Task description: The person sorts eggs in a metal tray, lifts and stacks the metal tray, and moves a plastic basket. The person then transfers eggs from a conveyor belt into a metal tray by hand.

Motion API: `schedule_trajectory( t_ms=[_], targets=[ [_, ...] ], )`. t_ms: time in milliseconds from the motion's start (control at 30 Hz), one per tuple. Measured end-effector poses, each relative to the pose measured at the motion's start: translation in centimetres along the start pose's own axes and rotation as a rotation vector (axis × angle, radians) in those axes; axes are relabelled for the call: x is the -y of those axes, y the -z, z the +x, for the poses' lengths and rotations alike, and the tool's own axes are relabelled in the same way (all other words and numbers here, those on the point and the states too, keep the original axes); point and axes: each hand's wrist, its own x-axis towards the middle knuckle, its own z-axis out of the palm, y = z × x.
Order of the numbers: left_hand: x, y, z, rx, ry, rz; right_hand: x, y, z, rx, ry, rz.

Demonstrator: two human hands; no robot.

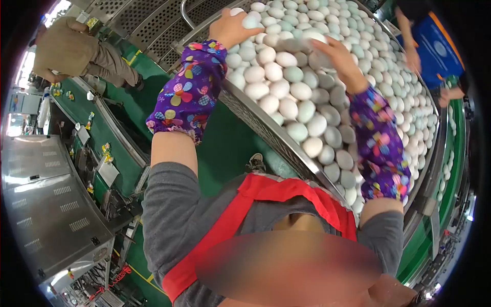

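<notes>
A metal bin (pixel 279 135) holds a thick heap of pale white, pinkish and bluish-green eggs (pixel 302 92). At its far left rim, my left hand (pixel 231 30) curls around a pale egg (pixel 251 21), and another egg shows by its fingertips. Over the middle of the heap, my right hand (pixel 341 60) is bent around an egg (pixel 318 57), slightly blurred and partly covered by the fingers. Purple flowered sleeves cover both forearms. The right arm shades the eggs beneath it.
A co-worker in blue (pixel 434 48) stands across the bin at right, hands near its edge. Along the right runs a green conveyor (pixel 450 176) with eggs. Another person (pixel 69 48) is at a green belt (pixel 110 148) on the left. A steel machine (pixel 56 199) stands lower left.
</notes>
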Motion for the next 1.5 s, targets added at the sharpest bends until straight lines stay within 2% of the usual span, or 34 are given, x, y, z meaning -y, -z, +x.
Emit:
schedule_trajectory(
  t_ms=[67, 133, 233, 400, 467, 500, 533, 600, 633, 667, 700, 733, 800, 900, 1033, 1100, 1133, 1167, 1200, 1233, 1267, 1300, 1333, 1400, 1433, 1500],
  targets=[
    [2.1, -1.9, 1.6, 0.019, -0.051, 0.072, -1.6, -3.1, 7.9, 0.009, 0.340, -0.739],
    [4.4, -4.6, 3.0, 0.041, -0.081, 0.128, -3.7, -6.0, 13.7, -0.057, 0.706, -1.292],
    [4.0, -4.5, 2.4, 0.044, -0.107, 0.126, -4.0, -9.8, 15.5, -0.085, 0.418, -1.251],
    [3.7, -4.5, 3.3, 0.223, -0.209, 0.130, -5.6, -10.2, 16.0, -0.081, 0.258, -1.003],
    [4.1, -5.1, 3.1, 0.283, -0.299, 0.107, -5.6, -10.0, 15.3, -0.104, 0.146, -0.786],
    [4.3, -5.3, 3.0, 0.295, -0.316, 0.099, -4.9, -10.0, 14.3, -0.038, 0.085, -0.753],
    [4.4, -4.8, 2.5, 0.308, -0.326, 0.096, -5.8, -9.6, 14.0, -0.027, 0.269, -0.832],
    [4.2, -3.3, 1.8, 0.438, -0.241, 0.043, -6.4, -8.6, 13.6, 0.088, 0.330, -0.698],
    [4.2, -2.9, 1.3, 0.429, -0.241, 0.057, -6.4, -8.7, 13.3, 0.114, 0.342, -0.695],
    [4.6, -3.6, 0.8, 0.397, -0.226, 0.034, -6.4, -8.7, 13.4, 0.143, 0.455, -0.809],
    [4.6, -2.9, 0.7, 0.460, -0.190, -0.017, -5.7, -9.3, 12.8, 0.218, 0.365, -0.689],
    [4.8, -3.9, -0.2, 0.330, -0.214, 0.045, -6.0, -8.9, 12.6, 0.278, 0.568, -0.826],
    [4.6, -4.5, -1.3, 0.171, -0.285, 0.085, -4.5, -10.3, 10.3, 0.287, 0.514, -1.090],
    [3.3, -4.7, -1.8, 0.322, -0.268, 0.097, -3.2, -11.2, 7.8, 0.256, 0.573, -1.033],
    [3.9, -3.3, -3.8, 0.432, -0.227, -0.114, -2.1, -11.5, 5.6, 0.297, 0.619, -1.027],
    [4.6, -1.8, -4.2, 0.542, -0.251, -0.091, -2.8, -10.8, 2.9, 0.248, 0.571, -0.997],
    [4.6, -1.4, -5.2, 0.516, -0.190, -0.111, -3.7, -10.6, 2.7, 0.193, 0.520, -0.974],
    [5.9, -3.3, -5.4, 0.406, -0.278, -0.119, -3.4, -10.5, 1.8, 0.208, 0.499, -0.869],
    [7.3, -6.6, -5.9, 0.298, -0.281, -0.096, -2.8, -9.5, 0.5, 0.191, 0.634, -0.885],
    [7.8, -6.3, -5.8, 0.290, -0.361, -0.074, -2.6, -8.6, -1.5, 0.092, 0.598, -0.789],
    [9.4, -8.3, -5.7, 0.125, -0.491, 0.031, -0.8, -7.4, -3.5, 0.109, 0.451, -0.748],
    [8.3, -6.2, -4.9, 0.196, -0.436, 0.033, -0.9, -6.0, -5.5, -0.009, 0.451, -0.805],
    [9.9, -6.2, -5.4, 0.162, -0.458, 0.039, -1.3, -5.6, -7.8, -0.100, 0.474, -0.868],
    [6.3, -3.0, -5.0, 0.123, -0.332, 0.061, -0.2, -0.5, -14.4, -0.260, 0.352, -0.899],
    [7.5, -4.3, -4.8, -0.032, -0.382, -0.141, 0.3, 1.2, -17.1, -0.317, 0.315, -0.903],
    [4.7, -3.4, -4.3, -0.030, -0.310, -0.356, 1.6, 4.7, -23.9, -0.449, 0.262, -0.892]
  ],
)
